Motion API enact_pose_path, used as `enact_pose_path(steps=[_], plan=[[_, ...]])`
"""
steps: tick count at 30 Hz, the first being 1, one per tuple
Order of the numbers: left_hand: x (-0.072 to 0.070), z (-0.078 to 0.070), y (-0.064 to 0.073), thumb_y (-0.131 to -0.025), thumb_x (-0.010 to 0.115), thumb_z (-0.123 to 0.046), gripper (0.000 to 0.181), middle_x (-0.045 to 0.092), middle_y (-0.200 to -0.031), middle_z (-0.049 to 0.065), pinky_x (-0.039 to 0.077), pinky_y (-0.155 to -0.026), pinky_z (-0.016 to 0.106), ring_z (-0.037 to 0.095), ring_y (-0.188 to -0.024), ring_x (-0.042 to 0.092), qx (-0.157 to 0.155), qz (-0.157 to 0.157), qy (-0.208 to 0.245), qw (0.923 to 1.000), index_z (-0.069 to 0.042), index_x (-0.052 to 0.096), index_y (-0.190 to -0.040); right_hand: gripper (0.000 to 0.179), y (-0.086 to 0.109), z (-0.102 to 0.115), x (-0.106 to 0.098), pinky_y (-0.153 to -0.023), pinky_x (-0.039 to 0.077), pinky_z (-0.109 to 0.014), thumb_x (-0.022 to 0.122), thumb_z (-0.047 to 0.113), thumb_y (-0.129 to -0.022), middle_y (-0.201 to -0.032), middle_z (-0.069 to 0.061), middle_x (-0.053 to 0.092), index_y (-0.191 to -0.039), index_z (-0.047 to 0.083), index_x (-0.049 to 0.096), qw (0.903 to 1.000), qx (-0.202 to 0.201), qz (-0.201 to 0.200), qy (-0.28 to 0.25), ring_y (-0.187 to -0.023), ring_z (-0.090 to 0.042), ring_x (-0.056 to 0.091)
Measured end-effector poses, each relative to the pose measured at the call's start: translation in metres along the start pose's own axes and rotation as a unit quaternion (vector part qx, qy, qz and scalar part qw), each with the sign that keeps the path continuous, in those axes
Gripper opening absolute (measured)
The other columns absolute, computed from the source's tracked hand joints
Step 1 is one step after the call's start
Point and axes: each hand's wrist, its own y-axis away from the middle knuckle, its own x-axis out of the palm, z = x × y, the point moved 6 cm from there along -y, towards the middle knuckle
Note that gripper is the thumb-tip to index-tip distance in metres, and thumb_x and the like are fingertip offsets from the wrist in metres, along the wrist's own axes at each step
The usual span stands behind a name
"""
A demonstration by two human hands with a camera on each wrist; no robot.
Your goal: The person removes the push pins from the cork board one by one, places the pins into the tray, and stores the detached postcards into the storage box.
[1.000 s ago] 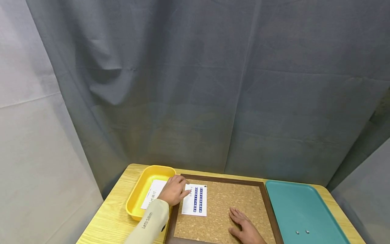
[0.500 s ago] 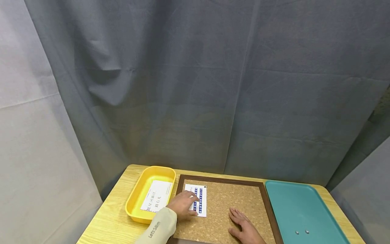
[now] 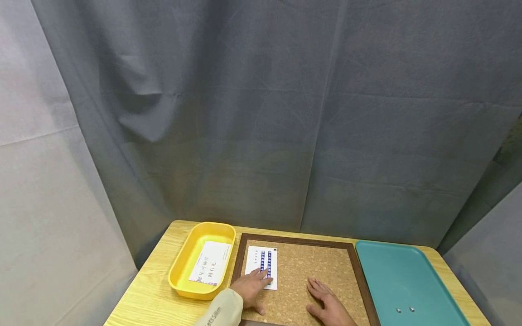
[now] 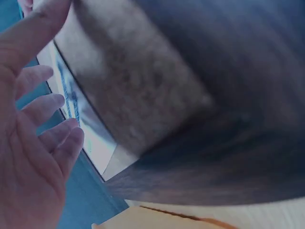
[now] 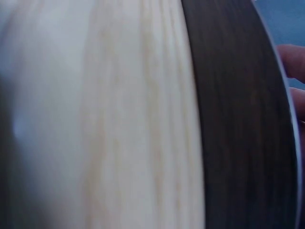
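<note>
A white card (image 3: 252, 261) with two blue printed strips lies on the left part of a brown-framed cork board (image 3: 302, 262). One small dark dot marks its upper right corner. My left hand (image 3: 252, 290) is over the card's lower part, fingers spread and covering the ends of the strips. In the left wrist view, the fingers (image 4: 45, 107) overlap the card (image 4: 97, 143) and nothing is gripped. My right hand (image 3: 329, 308) rests on the cork near the board's lower right, fingers extended and holding nothing. Only its fingertips (image 5: 291, 62) show in the right wrist view, past the dark frame (image 5: 243, 114).
Left of the board stands a yellow tray (image 3: 183, 258) holding a white paper (image 3: 210, 260) with handwriting. A teal tray (image 3: 408, 271) lies to the right, with two small silvery pieces (image 3: 412, 309) in it. Grey curtains (image 3: 261, 136) hang behind the wooden table (image 3: 151, 280).
My left hand has come from the yellow tray's edge and the card's upper left, down and right over the card's lower part. The right hand has stayed in place.
</note>
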Motion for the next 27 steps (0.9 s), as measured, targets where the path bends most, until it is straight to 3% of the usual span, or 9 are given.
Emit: enact_pose_path(steps=[27], plan=[[0.014,0.0,0.007,-0.066,0.075,-0.05,0.089,0.035,-0.154,0.005,0.041,-0.104,0.044,0.027,-0.139,0.034,-0.01,-0.016,-0.02,0.9996,-0.019,0.046,-0.144,0.065,-0.001,-0.001,-0.001,-0.108,0.021,-0.065,0.066,0.031,-0.089,-0.148,-0.025,0.037,-0.137,-0.009,0.047,0.9997,0.01,-0.021,0.002,-0.137,-0.048,0.026]])
